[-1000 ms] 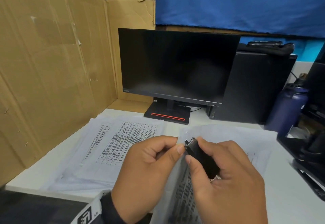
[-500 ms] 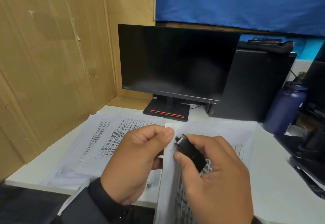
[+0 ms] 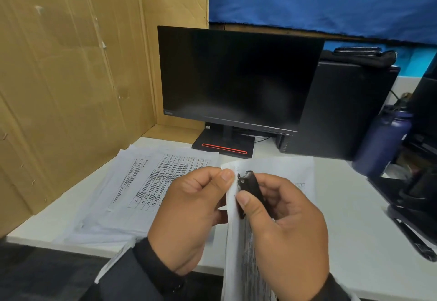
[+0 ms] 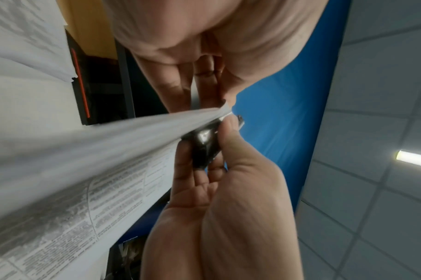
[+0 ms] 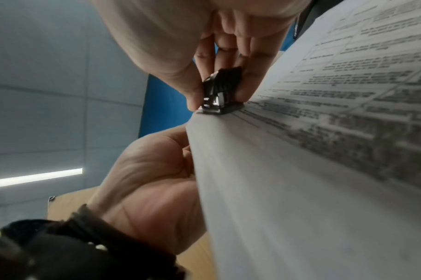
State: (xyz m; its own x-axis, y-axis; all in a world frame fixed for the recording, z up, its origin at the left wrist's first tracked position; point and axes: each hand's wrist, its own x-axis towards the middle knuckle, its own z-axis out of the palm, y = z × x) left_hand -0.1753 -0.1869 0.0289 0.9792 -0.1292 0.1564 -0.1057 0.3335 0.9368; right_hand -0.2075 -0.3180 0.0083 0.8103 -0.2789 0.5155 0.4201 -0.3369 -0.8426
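Observation:
My left hand (image 3: 196,208) pinches the top corner of a stapled-size bundle of printed sheets (image 3: 238,253), held upright over the desk's front edge. Thumb and fingers of my right hand (image 3: 283,225) grip a small black stapler (image 3: 251,189). Its metal mouth sits on that same corner, just right of my left thumb. From the left wrist, the stapler (image 4: 204,145) lies against the sheets' edge (image 4: 108,151) near the corner. The right wrist view shows the stapler (image 5: 221,91) straddling the sheets' top edge (image 5: 300,170), with my left hand (image 5: 144,180) below it.
More printed sheets (image 3: 146,182) lie spread on the white desk (image 3: 354,253) to the left. A dark monitor (image 3: 236,76) stands behind, a black computer case (image 3: 343,111) and a navy bottle (image 3: 383,144) to its right. Cardboard (image 3: 71,88) walls the left side; black gear (image 3: 413,206) crowds the right edge.
Both hands have drifted a little left with the sheets and stapler. The sheets' corner now stands up between my left thumb and the stapler's mouth.

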